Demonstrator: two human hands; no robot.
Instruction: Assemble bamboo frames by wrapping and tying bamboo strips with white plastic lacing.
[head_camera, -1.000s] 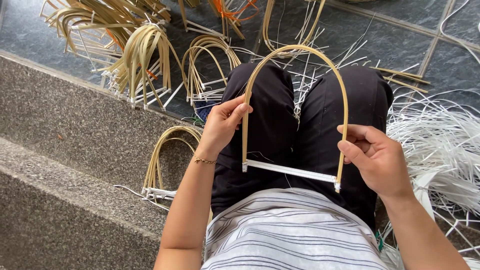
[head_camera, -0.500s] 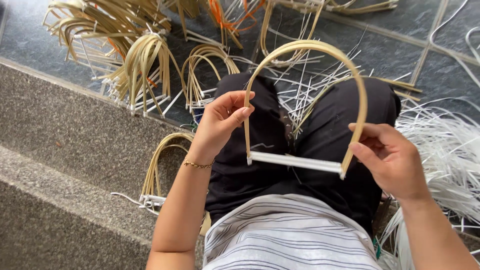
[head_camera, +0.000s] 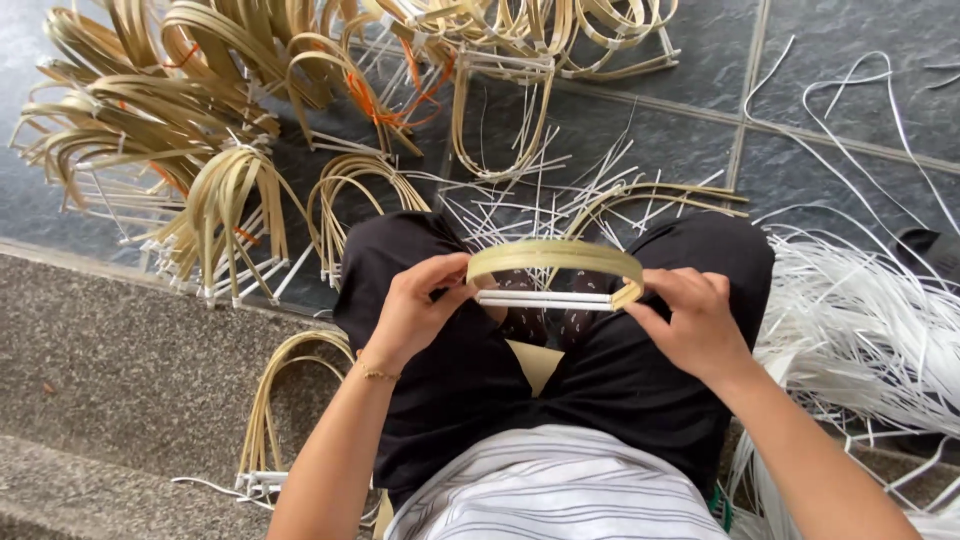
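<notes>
Bamboo arch (head_camera: 556, 256) now tipped flat between left hand (head_camera: 415, 312) and right hand (head_camera: 695, 322).

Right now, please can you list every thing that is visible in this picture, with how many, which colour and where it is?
bent hoop: one, pale tan, tied across with a white strip, held over the lap by both hands
hoop bundles: many, tan, some with orange ties, on the dark tile floor ahead
small hoop stack: one, tan, on the grey stone step at the left
white strips: a large loose heap, white, on the floor at the right
short offcuts: many, white, scattered past the knees
trousers: black, on the seated person
shirt: white with thin dark stripes
bracelet: one, gold, left wrist
left hand: fingers on the hoop's left end
right hand: fingers on the hoop's right end
</notes>
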